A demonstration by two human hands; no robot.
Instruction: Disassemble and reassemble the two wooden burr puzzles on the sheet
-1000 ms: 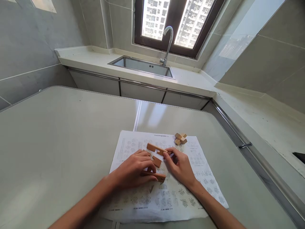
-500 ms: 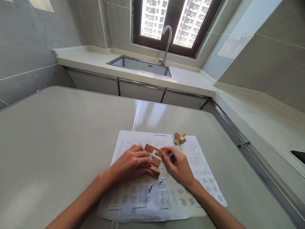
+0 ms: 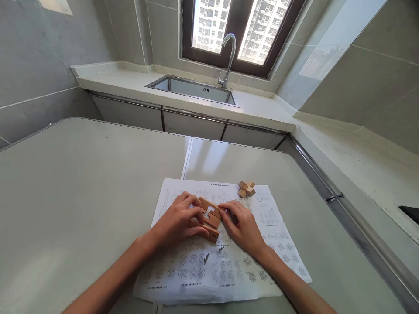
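- Where the two hands meet, a cluster of light-brown notched wooden puzzle bars (image 3: 209,218) lies on a white printed instruction sheet (image 3: 229,266), near the sheet's middle and slightly toward its far half.
- Three bars can be made out: one at the far side, one in the middle, and one at the near side bearing a dark mark; they touch one another, though how their notches engage cannot be told.
- Left hand (image 3: 178,220): fingers bent over the left side of the cluster, fingertips pressing on the bars, the thumb along the near bar; it grips the pieces.
- Right hand (image 3: 240,224): fingers curled, fingertips pinching the right end of the far bar; it grips that piece.
- Both forearms come in from the near edge and cross the sheet.
- An assembled small cross-shaped wooden burr puzzle (image 3: 247,189) stands on the sheet's far right part, well apart from both hands.
- The sheet lies flat on a pale grey table (image 3: 81,183), with a seam running away from the sheet's far edge.
- Beyond the table, a white countertop holds a stainless steel sink (image 3: 193,89) with a curved chrome tap (image 3: 227,59), below a dark-framed window (image 3: 238,30).
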